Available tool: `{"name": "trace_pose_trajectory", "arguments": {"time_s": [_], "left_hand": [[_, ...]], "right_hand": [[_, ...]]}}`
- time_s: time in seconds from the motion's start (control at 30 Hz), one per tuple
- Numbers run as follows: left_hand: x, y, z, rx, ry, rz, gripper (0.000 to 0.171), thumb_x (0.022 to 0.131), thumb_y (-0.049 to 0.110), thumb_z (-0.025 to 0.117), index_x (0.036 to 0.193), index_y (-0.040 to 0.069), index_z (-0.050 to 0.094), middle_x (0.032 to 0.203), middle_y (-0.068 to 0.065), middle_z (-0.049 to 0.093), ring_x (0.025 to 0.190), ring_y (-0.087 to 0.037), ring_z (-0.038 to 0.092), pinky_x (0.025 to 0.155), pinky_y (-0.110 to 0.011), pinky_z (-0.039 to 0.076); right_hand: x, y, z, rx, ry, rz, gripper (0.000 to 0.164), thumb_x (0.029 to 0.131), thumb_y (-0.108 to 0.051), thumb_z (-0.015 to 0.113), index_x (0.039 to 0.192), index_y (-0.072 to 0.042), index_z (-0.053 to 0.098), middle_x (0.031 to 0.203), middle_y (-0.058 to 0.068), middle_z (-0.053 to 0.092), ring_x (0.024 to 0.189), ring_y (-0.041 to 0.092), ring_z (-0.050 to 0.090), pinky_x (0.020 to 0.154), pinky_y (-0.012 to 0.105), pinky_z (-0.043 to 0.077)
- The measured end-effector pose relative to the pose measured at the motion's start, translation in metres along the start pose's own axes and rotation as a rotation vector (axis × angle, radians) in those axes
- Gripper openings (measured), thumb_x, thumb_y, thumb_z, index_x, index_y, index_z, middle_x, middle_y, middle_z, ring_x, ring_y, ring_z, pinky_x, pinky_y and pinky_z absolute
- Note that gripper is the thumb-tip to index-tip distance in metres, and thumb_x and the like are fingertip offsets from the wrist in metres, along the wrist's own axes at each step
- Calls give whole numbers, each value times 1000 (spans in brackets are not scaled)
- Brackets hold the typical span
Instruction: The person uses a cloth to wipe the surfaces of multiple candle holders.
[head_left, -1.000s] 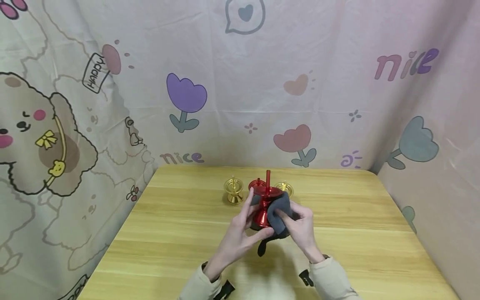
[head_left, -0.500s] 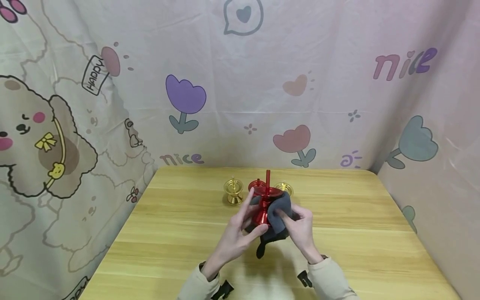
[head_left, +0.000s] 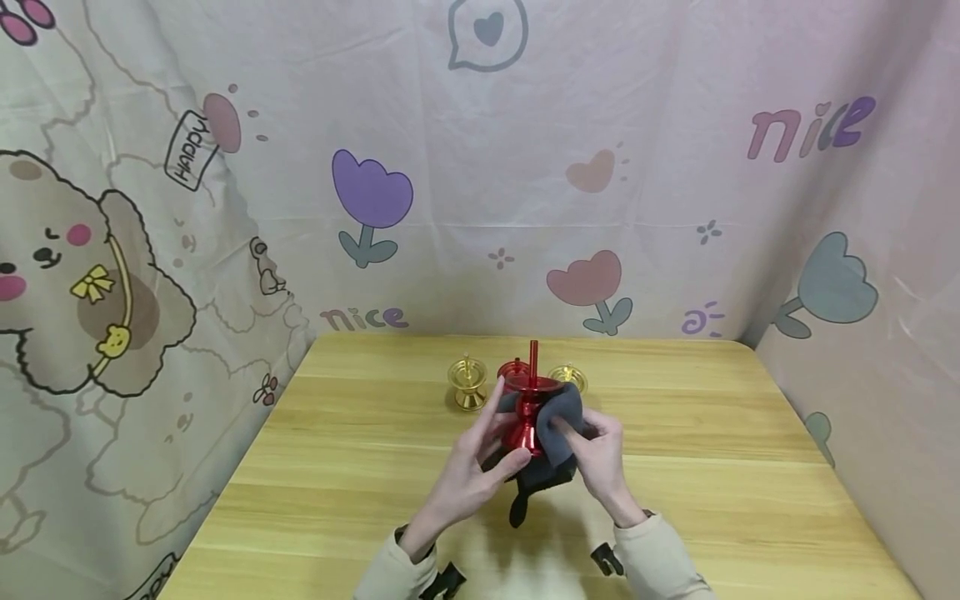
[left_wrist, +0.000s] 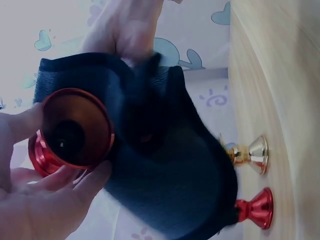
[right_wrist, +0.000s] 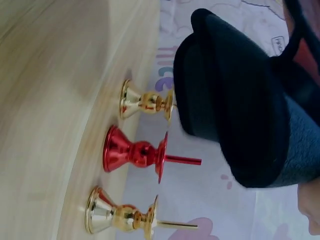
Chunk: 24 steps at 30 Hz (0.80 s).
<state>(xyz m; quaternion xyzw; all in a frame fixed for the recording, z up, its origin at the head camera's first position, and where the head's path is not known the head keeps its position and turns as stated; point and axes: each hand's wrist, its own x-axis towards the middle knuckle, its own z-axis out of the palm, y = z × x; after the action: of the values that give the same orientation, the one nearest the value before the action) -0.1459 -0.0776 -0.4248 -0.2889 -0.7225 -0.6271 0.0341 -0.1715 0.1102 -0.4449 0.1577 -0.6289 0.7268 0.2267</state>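
Observation:
My left hand (head_left: 467,477) grips a shiny red metal candle holder (head_left: 522,435) by its flared base, thumb in front and fingers behind. The holder is held above the table, its shallow dish and thin upright stem on top. From below, the left wrist view shows the hollow underside of its base (left_wrist: 75,127). My right hand (head_left: 602,460) pinches a dark grey cloth (head_left: 561,419) against the holder's right side, thumb on the near face. Black edging trims the cloth, and a loop hangs below it. In the right wrist view the cloth (right_wrist: 250,100) hides most of the right hand.
Behind the hands, a gold holder (head_left: 468,385), another red holder (head_left: 513,367) and a second gold holder (head_left: 567,374) stand in a row on the wooden table (head_left: 360,467). A printed curtain (head_left: 480,167) hangs behind the table. Black buckles (head_left: 606,559) dangle near both cuffs.
Both hands, with the red candle holder and the cloth, have shifted slightly left. The cloth's hanging loop has dropped a little lower. The standing holders have stayed put.

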Motion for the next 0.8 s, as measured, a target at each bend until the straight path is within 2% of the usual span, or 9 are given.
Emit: {"name": "trace_pose_trajectory", "arguments": {"time_s": [0.07, 0.17, 0.27, 0.37, 0.43, 0.5, 0.63, 0.7, 0.8], "left_hand": [[0, 1, 0, 13, -8, -58, 94, 95, 12, 70, 163, 29, 8, 145, -21, 53, 135, -36, 54, 108, -41, 48], [1, 2, 2, 29, 16, -91, 100, 90, 15, 76, 163, 34, 10, 146, -18, 48, 135, -34, 52, 105, -43, 51], [1, 0, 3, 67, 57, -42, 102, 87, 13, 80, 162, 32, 14, 142, -17, 48, 130, -31, 53, 101, -43, 54], [1, -2, 3, 85, 74, 37, 100, 86, 8, 78, 163, 25, 16, 137, -19, 54, 126, -29, 57, 100, -41, 55], [1, -5, 2, 74, 65, 70, 98, 88, 5, 76, 163, 19, 15, 134, -20, 58, 125, -30, 59, 102, -40, 54], [0, -6, 1, 47, 43, 73, 95, 90, 4, 73, 163, 14, 13, 131, -22, 59, 126, -32, 60, 106, -38, 51], [0, -2, -1, -18, -21, -12, 91, 96, 7, 67, 164, 17, 7, 144, -24, 52, 135, -37, 53, 112, -38, 45], [1, 1, 0, -22, -25, -66, 95, 95, 10, 70, 164, 26, 7, 149, -21, 47, 138, -35, 49, 112, -39, 45], [2, 2, 2, -5, 15, -85, 100, 90, 12, 76, 162, 34, 11, 148, -17, 45, 135, -30, 50, 108, -42, 49]], "right_hand": [[0, 0, 0, -24, 0, -9, 37, 80, 18, 68, 85, -18, 79, 77, -16, 74, 63, -3, 65, 53, 15, 51], [0, 3, 1, -75, -25, -148, 25, 81, 14, 72, 91, -8, 79, 89, -11, 76, 74, -1, 68, 61, 14, 53], [0, 6, 2, -108, -50, -311, 16, 84, 7, 75, 97, -1, 78, 97, -2, 78, 86, 4, 70, 71, 14, 54], [0, 7, 2, -132, -51, -389, 16, 83, 7, 75, 97, -1, 78, 99, 3, 78, 90, 6, 71, 74, 14, 54], [0, 7, 2, -126, -40, -355, 20, 81, 11, 74, 96, -2, 78, 96, -2, 78, 85, 3, 70, 70, 13, 53], [0, 6, 1, -100, -22, -255, 28, 79, 17, 72, 91, -7, 79, 90, -9, 77, 76, -1, 69, 63, 13, 53], [-1, 4, -1, -74, 27, -66, 35, 78, 20, 69, 82, -14, 78, 75, -18, 72, 59, -4, 63, 50, 14, 49], [-1, 6, -1, -92, 15, -105, 31, 77, 20, 70, 85, -9, 78, 81, -19, 73, 65, -4, 65, 55, 14, 51], [-1, 11, 0, -115, -16, -272, 27, 75, 22, 71, 92, 2, 77, 93, -15, 75, 80, -3, 68, 66, 12, 52]]}}
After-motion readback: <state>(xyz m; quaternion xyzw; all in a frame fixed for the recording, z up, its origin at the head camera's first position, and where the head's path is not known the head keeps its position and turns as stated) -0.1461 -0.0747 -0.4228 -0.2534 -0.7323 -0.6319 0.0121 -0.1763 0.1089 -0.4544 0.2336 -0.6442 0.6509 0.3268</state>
